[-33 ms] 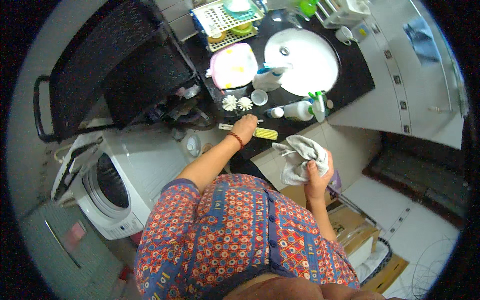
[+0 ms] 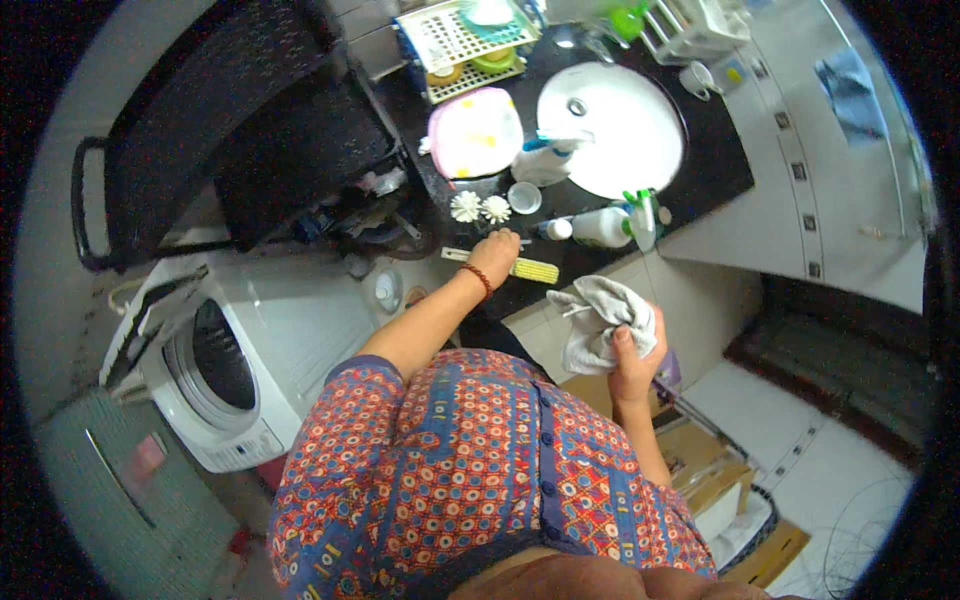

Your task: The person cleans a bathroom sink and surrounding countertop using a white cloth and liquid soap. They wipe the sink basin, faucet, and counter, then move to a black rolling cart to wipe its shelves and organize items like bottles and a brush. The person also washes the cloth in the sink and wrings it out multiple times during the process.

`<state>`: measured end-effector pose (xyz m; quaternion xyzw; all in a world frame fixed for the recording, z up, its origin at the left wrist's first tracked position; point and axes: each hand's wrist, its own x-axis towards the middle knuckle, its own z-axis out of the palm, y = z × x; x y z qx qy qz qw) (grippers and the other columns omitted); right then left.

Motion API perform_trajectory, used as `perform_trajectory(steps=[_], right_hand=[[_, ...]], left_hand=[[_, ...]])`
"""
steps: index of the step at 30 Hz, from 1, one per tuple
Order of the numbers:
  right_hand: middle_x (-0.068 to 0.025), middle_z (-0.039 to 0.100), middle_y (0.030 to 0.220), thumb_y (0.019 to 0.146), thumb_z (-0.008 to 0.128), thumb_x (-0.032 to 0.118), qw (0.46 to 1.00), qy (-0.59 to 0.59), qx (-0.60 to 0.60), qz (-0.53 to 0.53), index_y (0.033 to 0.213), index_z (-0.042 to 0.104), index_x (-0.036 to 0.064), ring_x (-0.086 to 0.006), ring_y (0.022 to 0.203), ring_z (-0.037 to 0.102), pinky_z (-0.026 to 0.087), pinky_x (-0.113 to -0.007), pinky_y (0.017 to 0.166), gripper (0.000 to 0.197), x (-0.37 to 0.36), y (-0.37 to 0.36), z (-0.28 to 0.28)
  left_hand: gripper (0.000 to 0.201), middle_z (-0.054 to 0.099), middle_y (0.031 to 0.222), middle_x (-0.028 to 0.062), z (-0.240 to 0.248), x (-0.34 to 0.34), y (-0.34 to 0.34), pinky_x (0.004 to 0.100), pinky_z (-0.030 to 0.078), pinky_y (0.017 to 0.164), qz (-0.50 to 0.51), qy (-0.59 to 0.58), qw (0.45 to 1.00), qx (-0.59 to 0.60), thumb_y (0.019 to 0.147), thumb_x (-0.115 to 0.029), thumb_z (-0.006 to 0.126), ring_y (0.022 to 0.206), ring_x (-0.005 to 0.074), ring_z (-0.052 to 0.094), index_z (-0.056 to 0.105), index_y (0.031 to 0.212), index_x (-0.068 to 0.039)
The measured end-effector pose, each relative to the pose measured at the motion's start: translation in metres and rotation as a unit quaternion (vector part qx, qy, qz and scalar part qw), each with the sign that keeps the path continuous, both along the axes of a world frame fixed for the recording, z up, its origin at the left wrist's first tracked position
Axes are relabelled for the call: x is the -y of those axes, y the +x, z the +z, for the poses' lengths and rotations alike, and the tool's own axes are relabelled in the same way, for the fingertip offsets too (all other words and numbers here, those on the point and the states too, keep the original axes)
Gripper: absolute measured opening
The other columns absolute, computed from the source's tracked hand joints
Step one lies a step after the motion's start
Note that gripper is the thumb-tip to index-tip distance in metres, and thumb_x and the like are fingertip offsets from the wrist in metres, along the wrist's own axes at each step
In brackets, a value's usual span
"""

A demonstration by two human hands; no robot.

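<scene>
My left hand [image 2: 493, 255] reaches out to the front edge of the black counter [image 2: 720, 170] and closes over a scrub brush [image 2: 535, 269] with yellow bristles that lies there. A red bead bracelet is on that wrist. My right hand [image 2: 637, 345] is held lower, in front of the counter, and grips a bunched grey-white cloth [image 2: 598, 312]. The two hands are apart.
A round white sink [image 2: 610, 130], a pink-rimmed basin [image 2: 475, 135], a white bottle lying on its side [image 2: 600, 228], a spray bottle [image 2: 545, 160] and two white flower-shaped pieces [image 2: 480, 208] sit on the counter. A washing machine [image 2: 250, 350] stands at left, cardboard boxes [image 2: 710, 470] at lower right.
</scene>
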<state>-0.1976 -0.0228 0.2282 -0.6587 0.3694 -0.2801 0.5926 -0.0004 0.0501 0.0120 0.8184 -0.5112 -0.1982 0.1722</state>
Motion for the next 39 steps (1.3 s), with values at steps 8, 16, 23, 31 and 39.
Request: perform_trajectory(steps=[8,16,23,31,39], right_hand=[[-0.0060,0.057,0.102,0.075,0.073,0.038,0.971,0.083,-0.001,0.225,0.112,0.054,-0.0022,-0.0143,0.095,0.053,0.042,-0.027,0.084,0.058,-0.002,0.045,0.004],[-0.0078,0.058,0.110,0.078,0.065,0.033,0.874,0.275,0.059,0.397,0.123,0.049,0.0016,-0.0164,0.097,0.056,0.045,-0.031,0.085,0.057,-0.067,0.199,-0.008],[-0.0166,0.048,0.123,0.073,0.072,0.015,0.920,-0.177,0.071,0.341,0.126,0.044,0.0025,-0.0311,0.112,0.048,0.040,-0.039,0.094,0.061,-0.081,0.396,-0.081],[-0.0170,0.058,0.112,0.082,0.056,0.048,0.644,-0.647,-0.184,0.364,0.120,0.057,0.0153,-0.0384,0.110,0.051,0.033,-0.052,0.094,0.050,-0.142,0.471,-0.151],[-0.0089,0.056,0.125,0.087,0.045,0.047,0.731,-0.652,-0.137,0.147,0.123,0.056,0.0195,-0.0305,0.118,0.049,0.031,-0.051,0.095,0.046,-0.259,0.530,-0.176]], left_hand=[[0.030,0.056,0.114,0.0215,0.007,-0.031,-0.014,0.0410,0.048,0.084,0.029,-0.066,0.996,0.044,0.082,-0.004,0.047,0.097,0.0336,0.059,0.053,0.111,0.002],[0.022,0.060,0.093,0.0129,0.081,-0.232,0.062,0.0378,0.047,0.072,0.475,-0.177,0.862,0.013,0.081,-0.010,0.060,0.083,0.0280,0.058,0.059,0.102,-0.003],[0.052,0.058,0.113,0.0200,0.093,-0.325,0.210,0.0393,0.046,0.086,0.546,-0.359,0.751,0.093,0.077,-0.017,0.071,0.104,0.0327,0.056,0.050,0.122,0.001],[0.046,0.060,0.107,0.0225,0.058,-0.324,0.245,0.0402,0.047,0.085,0.553,-0.259,0.792,0.020,0.082,-0.022,0.058,0.098,0.0377,0.059,0.053,0.127,-0.021],[0.049,0.058,0.111,0.0247,0.031,-0.333,0.254,0.0471,0.046,0.085,0.530,-0.301,0.793,0.006,0.079,-0.015,0.055,0.101,0.0431,0.055,0.047,0.127,-0.012]])
